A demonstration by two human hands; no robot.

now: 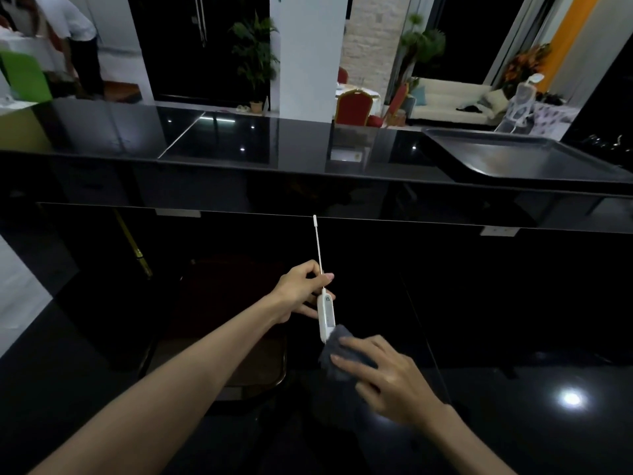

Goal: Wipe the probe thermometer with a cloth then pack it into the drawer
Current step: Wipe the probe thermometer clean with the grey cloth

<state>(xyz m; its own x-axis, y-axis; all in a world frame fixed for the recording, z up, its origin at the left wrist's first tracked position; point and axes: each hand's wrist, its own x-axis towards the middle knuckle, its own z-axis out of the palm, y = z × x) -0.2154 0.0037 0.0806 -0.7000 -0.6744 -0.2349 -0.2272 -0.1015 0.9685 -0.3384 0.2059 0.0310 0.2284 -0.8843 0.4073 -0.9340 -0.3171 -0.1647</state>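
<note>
A white probe thermometer (324, 315) is held upright in the middle of the view, its thin probe pointing up and away. My left hand (301, 291) pinches it where the probe meets the body. My right hand (383, 371) grips a dark grey cloth (337, 353) that is pressed against the lower end of the thermometer's body. Below the black counter the cabinet fronts are dark; I cannot make out a drawer among them.
A glossy black counter (239, 145) runs across the view ahead of my hands. A large dark metal tray (513, 156) sits on it at the right. A dark chair (233, 320) stands below my left arm. A person stands at the far left.
</note>
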